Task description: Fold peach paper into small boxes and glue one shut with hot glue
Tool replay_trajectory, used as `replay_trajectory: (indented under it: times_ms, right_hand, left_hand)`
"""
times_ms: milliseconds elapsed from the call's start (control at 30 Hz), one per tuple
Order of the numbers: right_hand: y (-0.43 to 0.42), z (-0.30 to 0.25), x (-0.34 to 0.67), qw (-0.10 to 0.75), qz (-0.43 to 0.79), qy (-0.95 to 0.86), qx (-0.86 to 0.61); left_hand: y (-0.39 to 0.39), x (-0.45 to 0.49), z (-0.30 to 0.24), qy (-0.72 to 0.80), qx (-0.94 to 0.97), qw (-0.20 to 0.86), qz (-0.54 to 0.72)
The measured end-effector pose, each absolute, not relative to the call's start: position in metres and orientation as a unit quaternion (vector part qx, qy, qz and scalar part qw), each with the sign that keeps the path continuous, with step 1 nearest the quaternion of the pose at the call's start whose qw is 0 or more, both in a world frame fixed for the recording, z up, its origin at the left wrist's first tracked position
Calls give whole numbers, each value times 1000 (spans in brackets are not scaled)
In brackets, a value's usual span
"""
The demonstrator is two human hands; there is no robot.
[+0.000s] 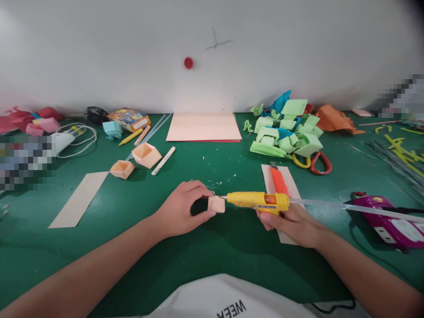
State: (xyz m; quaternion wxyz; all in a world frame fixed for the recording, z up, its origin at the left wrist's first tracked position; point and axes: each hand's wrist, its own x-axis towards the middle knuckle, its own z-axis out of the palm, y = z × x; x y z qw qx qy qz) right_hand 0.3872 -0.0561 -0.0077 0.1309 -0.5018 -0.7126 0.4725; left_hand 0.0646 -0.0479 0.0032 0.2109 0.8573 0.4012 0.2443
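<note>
My left hand (185, 207) pinches a small peach paper piece (217, 204) between thumb and fingers, just above the green tabletop. In my right hand (291, 223) is a yellow hot glue gun (256, 201), its metal nozzle pointing left and meeting the paper piece's upper edge; whether it touches I cannot tell. A long clear glue stick (331, 204) runs out of the gun's back toward the right. Beneath my right hand lies a peach paper strip (287, 238) with an orange utility knife (278, 179) on it.
Two folded peach paper boxes (146, 155) and a white pen-like tool (163, 160) lie left of centre. Green paper shapes (294, 128) and scissors (320, 163) sit back right. A purple power strip (387, 221) is at right, peach sheets (203, 126) by the wall.
</note>
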Motion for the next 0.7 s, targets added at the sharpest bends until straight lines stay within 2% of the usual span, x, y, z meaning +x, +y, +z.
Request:
replay_trajectory:
  times_ms: [167, 433, 700]
  right_hand:
    - [-56, -6, 386, 166, 492, -725, -453]
    - [-59, -7, 390, 131, 482, -705, -503]
    - [-56, -9, 387, 163, 492, -722, -458]
  left_hand:
    - [-48, 64, 4, 400, 859, 208, 244]
    - [-48, 65, 4, 403, 857, 207, 244]
    - [-48, 64, 2, 400, 859, 206, 243]
